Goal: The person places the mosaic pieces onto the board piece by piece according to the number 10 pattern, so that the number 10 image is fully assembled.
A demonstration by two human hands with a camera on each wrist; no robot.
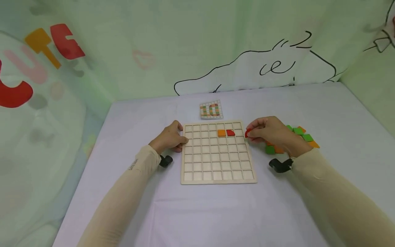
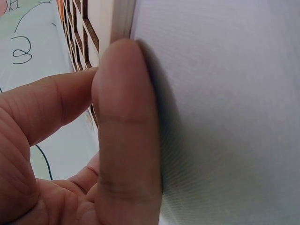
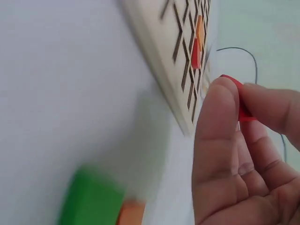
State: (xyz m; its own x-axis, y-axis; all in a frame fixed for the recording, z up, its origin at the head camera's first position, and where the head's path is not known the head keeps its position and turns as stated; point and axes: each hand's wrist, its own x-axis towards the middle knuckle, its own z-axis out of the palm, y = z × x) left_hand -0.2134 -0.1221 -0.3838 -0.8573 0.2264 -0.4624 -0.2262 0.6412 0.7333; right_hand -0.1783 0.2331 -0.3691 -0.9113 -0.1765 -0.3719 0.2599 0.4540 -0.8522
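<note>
A pale wooden grid board [image 1: 215, 158] lies flat on the table. An orange square tile [image 1: 221, 133] and a red tile with one rounded corner [image 1: 230, 132] sit side by side in its second row from the back. At the board's left edge, my left hand [image 1: 170, 137] grips the rim; thumb and finger meet at that edge in the left wrist view. Just off the right edge, my right hand [image 1: 269, 131] pinches another red tile [image 3: 243, 105] between thumb and finger, raised above the table. Part of this tile is hidden by the fingertips.
Behind the board lies a small pattern card [image 1: 211, 110] with coloured squares. A pile of green and orange tiles [image 1: 298, 131] spreads under and beyond my right hand. A white cloth [image 1: 197, 216] covers the table, and printed curtains [image 1: 148, 51] hang around it.
</note>
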